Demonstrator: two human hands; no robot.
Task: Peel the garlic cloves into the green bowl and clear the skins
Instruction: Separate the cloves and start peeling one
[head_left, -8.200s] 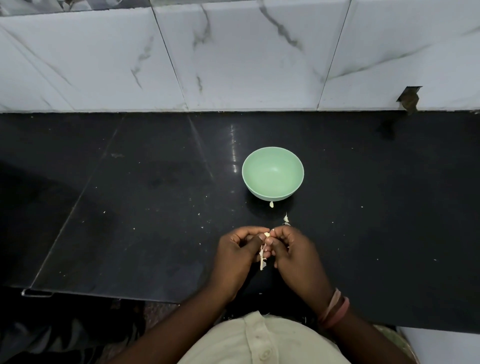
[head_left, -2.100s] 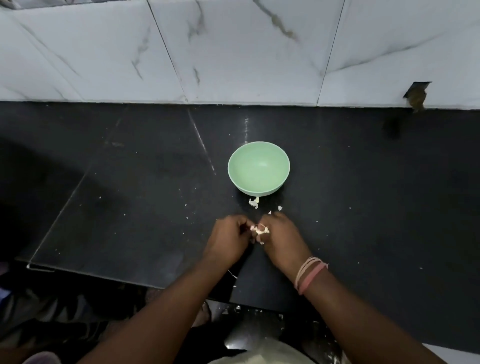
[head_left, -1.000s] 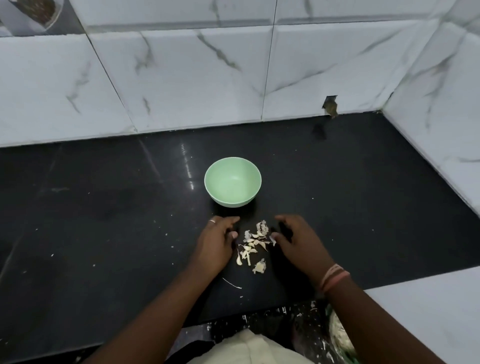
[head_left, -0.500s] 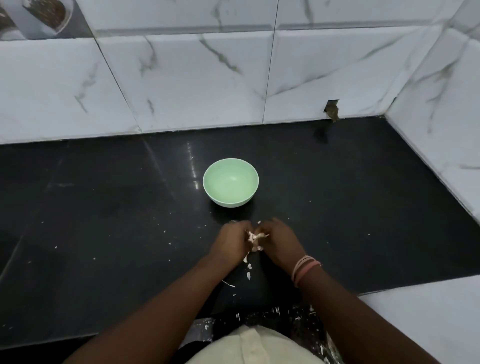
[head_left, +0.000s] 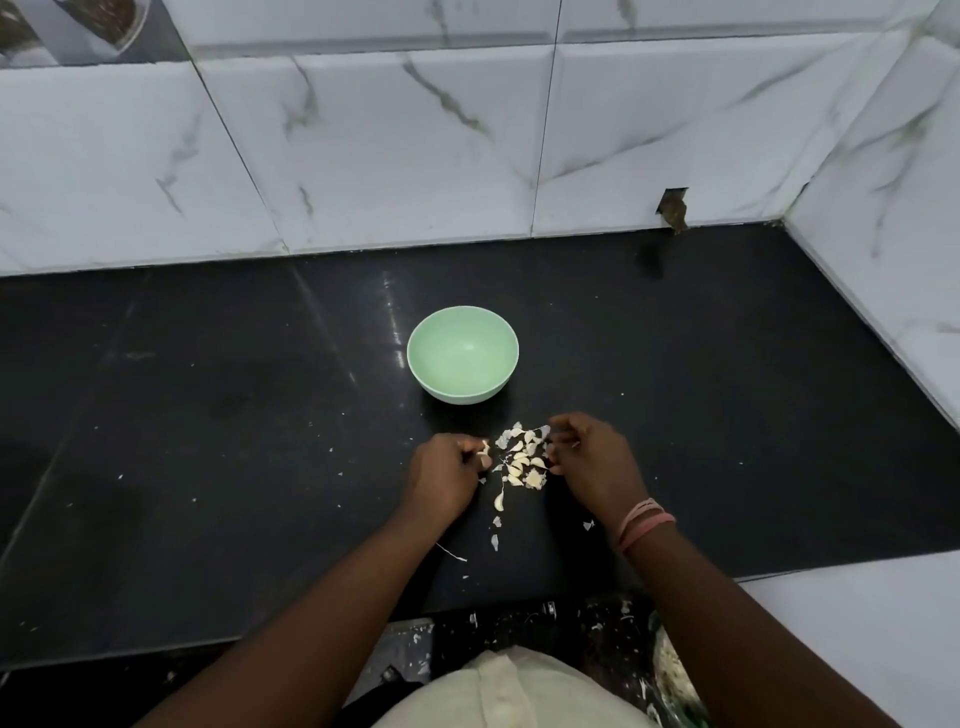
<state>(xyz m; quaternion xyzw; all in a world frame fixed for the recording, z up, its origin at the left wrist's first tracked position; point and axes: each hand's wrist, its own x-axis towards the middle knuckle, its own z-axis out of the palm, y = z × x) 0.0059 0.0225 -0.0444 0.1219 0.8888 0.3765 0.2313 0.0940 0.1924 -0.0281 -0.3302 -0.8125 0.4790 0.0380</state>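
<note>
Head view
Landmark: the round pale green plastic bowl (head_left: 462, 353) stands upright on the glossy black stone worktop (head_left: 208, 415); nothing can be seen inside it.
Garlic: a small heap of pale garlic cloves and papery skins (head_left: 522, 457) lies on the worktop just in front of the bowl, not touching it. One single clove (head_left: 498, 502) lies a little nearer to the person than the heap.
Skins: a few loose white flakes (head_left: 495, 540) lie nearer still to the person.
Left hand (head_left: 447, 475): in front of the bowl, left of the heap, fingers curled, pinching one small pale piece (head_left: 485, 447) at the fingertips.
Right hand (head_left: 592, 457): right of the heap, fingers curled beside the cloves; I cannot tell if it holds something. Pink bands (head_left: 644, 522) are on its wrist.
Behind the bowl: a white marble-pattern tiled wall (head_left: 415, 156).
</note>
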